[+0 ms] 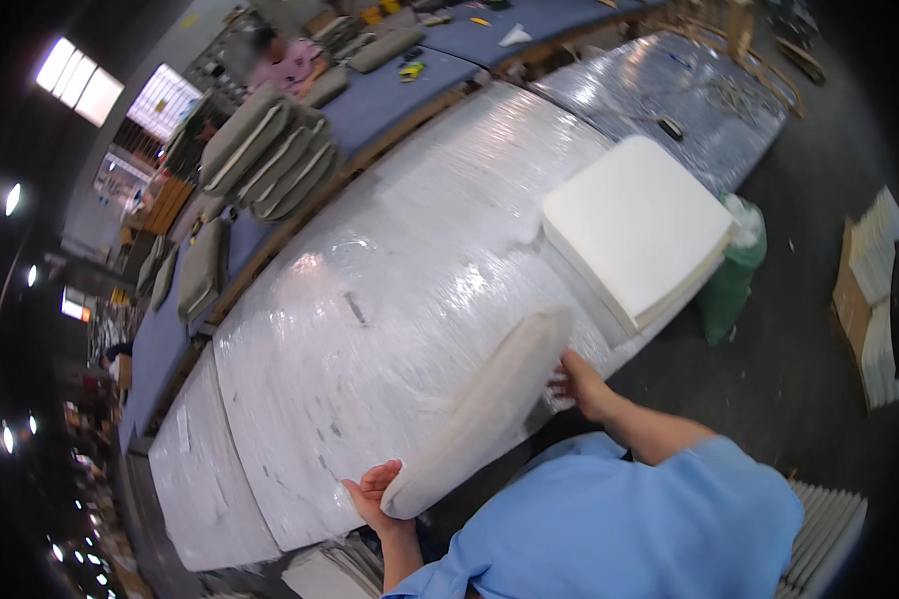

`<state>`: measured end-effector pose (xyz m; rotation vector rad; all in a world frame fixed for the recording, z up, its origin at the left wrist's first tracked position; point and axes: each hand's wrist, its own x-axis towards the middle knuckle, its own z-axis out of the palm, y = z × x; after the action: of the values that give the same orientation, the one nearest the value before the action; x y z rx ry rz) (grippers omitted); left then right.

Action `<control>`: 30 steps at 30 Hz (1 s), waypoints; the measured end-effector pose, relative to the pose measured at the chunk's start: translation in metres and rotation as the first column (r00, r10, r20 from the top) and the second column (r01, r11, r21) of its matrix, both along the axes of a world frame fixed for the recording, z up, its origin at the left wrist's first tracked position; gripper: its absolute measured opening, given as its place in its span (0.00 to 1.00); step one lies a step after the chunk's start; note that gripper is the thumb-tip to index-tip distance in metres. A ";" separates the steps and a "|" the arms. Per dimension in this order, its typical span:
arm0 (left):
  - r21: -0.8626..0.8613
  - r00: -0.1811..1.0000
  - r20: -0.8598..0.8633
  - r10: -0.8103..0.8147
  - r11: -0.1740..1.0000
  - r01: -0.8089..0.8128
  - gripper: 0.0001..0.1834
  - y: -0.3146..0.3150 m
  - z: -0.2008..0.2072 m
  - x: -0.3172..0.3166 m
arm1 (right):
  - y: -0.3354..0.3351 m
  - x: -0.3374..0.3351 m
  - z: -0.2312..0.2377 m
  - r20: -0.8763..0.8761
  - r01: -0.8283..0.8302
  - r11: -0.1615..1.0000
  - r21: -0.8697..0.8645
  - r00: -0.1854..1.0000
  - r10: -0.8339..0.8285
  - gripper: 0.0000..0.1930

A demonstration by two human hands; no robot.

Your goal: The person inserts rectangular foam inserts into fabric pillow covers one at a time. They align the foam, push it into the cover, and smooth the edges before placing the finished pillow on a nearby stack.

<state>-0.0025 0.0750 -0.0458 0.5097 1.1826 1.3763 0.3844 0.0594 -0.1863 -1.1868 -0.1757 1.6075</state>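
Observation:
A beige fabric seat cushion (484, 409) stands on edge in front of me, tilted, over the near side of the plastic-wrapped table. My left hand (375, 494) supports its lower left end, the fingers curved and partly hidden behind it. At its right end, my right hand (581, 384) holds the side nearest my body, and some fingertips are out of sight. To the right of the cushion lies a stack of white foam pads (639, 230) with rounded corners.
Clear film covers the work table (400, 250). A green sack (737, 270) stands by its right edge. Behind runs a blue-topped bench (370, 110) with piled grey-green cushions (270, 155); a person in pink (290, 68) is beyond it. Stacked flat pieces (819, 534) stand at lower right.

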 end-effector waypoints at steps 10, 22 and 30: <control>0.553 0.594 -0.780 -0.194 0.230 0.801 0.39 -0.008 0.098 0.153 | -0.059 0.065 0.205 -0.079 0.140 0.986 0.091 0.988 -0.133 0.43; -0.382 -0.163 -0.782 -0.602 0.255 0.888 0.38 0.005 -0.067 0.173 | -0.143 0.157 0.150 0.051 0.149 0.974 -0.172 0.989 -0.142 0.35; -0.350 0.478 0.148 -0.866 0.406 0.844 0.38 -0.039 -0.139 0.100 | -0.092 0.157 0.181 0.213 -0.022 0.973 -0.231 0.974 0.073 0.35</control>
<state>0.0971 0.0365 -0.1843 0.7374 0.9437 0.1955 0.5409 -0.0323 -0.0057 -1.5500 -0.1660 1.5658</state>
